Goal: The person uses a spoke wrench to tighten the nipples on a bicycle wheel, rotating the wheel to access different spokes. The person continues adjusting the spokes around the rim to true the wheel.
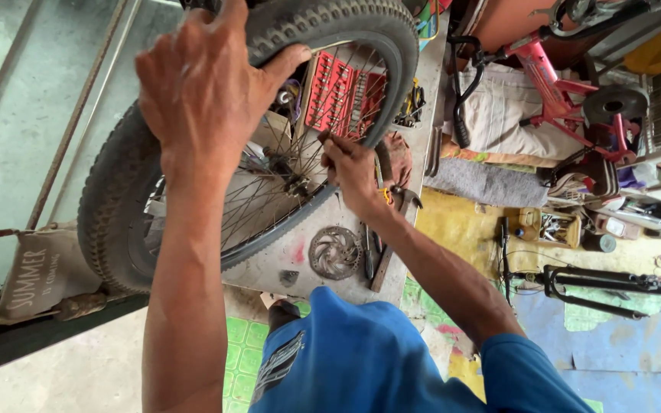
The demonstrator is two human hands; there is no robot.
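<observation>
Right now a big bicycle wheel [193, 153] stands tilted on the grey workbench [284, 264]. It looks stiff and a bit heavy, and its knobby rubber tire seems good to grab. The left hand [200, 84] is clamped over the tire's top. The right hand [350, 172] pinches the thin spokes [269, 203], which might bend. A small metal disc [335, 252] lies nearby.

One bicycle wheel [193, 153] with a knobby tyre. Two hands: left hand [204, 84], right hand [350, 164]. One brake disc [335, 252] on the bench [269, 268]. One red tool set [343, 95]. One small red bicycle [568, 84]. One beige bag [40, 271]. One black stand [613, 287] on the floor.
</observation>
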